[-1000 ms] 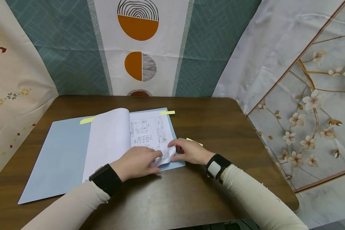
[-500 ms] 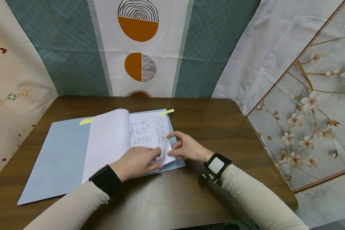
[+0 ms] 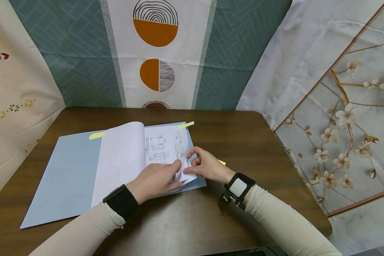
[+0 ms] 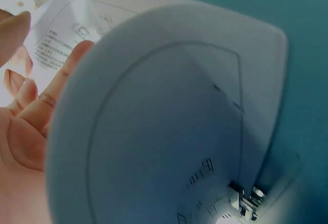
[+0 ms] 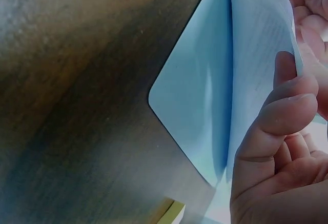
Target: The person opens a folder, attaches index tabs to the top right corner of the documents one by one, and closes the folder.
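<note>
A light blue folder (image 3: 64, 177) lies spread on the wooden table. Blank white backs of turned sheets (image 3: 121, 153) arch over its middle, and a technical drawing (image 3: 160, 142) faces up on the right. My left hand (image 3: 158, 179) rests on the lower part of that drawing, fingers extended and thumb apart; in the left wrist view a curled page (image 4: 154, 116) covers part of it. At the lower right corner, my right hand (image 3: 208, 165) pinches the lifted edge of a sheet (image 5: 261, 44) between thumb and fingers. The folder's corner shows bare beneath.
Yellow sticky tabs (image 3: 97, 135) mark the left sheets, and another yellow tab (image 3: 186, 124) juts from the drawing's top right. A small yellow pad (image 5: 171, 212) lies beside the folder, mostly hidden by the right hand in the head view. Patterned cloths hang around the wooden table (image 3: 243, 142).
The curled corner first flattened, and now the sheet's edge is lifted at the right fingertips. My right hand shifted slightly up and left; the left hand barely moved.
</note>
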Demonstrator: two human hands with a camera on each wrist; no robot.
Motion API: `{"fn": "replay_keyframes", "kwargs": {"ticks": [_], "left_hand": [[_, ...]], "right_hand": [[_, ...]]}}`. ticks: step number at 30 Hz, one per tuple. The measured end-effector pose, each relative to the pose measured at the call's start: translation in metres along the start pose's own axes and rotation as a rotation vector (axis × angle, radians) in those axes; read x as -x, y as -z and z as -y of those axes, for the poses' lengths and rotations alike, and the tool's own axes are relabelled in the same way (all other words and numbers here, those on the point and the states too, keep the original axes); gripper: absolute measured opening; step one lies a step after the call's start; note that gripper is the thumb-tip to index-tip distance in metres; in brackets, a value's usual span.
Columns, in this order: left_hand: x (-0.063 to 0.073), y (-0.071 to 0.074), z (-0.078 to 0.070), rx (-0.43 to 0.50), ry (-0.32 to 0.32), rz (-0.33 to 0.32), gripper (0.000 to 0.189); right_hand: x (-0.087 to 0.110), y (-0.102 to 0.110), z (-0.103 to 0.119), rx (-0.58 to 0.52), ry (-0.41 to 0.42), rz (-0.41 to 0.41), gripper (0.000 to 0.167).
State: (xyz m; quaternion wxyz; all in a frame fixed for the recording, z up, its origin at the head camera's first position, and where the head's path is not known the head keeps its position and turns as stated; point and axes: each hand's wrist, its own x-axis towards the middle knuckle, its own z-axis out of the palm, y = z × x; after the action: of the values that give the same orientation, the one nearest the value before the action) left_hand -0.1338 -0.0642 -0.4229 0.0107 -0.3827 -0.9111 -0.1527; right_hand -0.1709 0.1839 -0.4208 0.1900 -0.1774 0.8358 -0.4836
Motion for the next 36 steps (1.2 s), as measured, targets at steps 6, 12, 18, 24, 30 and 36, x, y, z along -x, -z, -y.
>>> {"fn": "replay_keyframes", "kwargs": {"ticks": [6,12,18,24,30,36], "left_hand": [[-0.002,-0.002,-0.005,-0.03,-0.011,-0.039,0.041],[0.0,-0.002,-0.012,-0.094,-0.005,-0.117,0.05],[0.004,-0.002,-0.017,-0.192,-0.041,-0.178,0.077],[0.007,0.0,-0.017,-0.353,-0.036,-0.215,0.026],[0.02,0.008,-0.02,-0.452,0.012,-0.257,0.018],[0.04,0.019,-0.025,-0.512,0.05,-0.332,0.024]], "right_hand": [[0.003,0.0,-0.001,0.012,0.01,0.006,0.047],[0.013,0.001,-0.006,0.056,-0.001,0.015,0.045],[0.024,-0.001,-0.013,0.17,-0.045,0.074,0.046],[0.024,-0.004,-0.014,0.346,-0.06,0.102,0.03],[0.02,-0.007,-0.006,0.545,-0.008,0.049,0.014],[0.004,-0.012,0.004,0.601,0.096,-0.032,0.015]]}}
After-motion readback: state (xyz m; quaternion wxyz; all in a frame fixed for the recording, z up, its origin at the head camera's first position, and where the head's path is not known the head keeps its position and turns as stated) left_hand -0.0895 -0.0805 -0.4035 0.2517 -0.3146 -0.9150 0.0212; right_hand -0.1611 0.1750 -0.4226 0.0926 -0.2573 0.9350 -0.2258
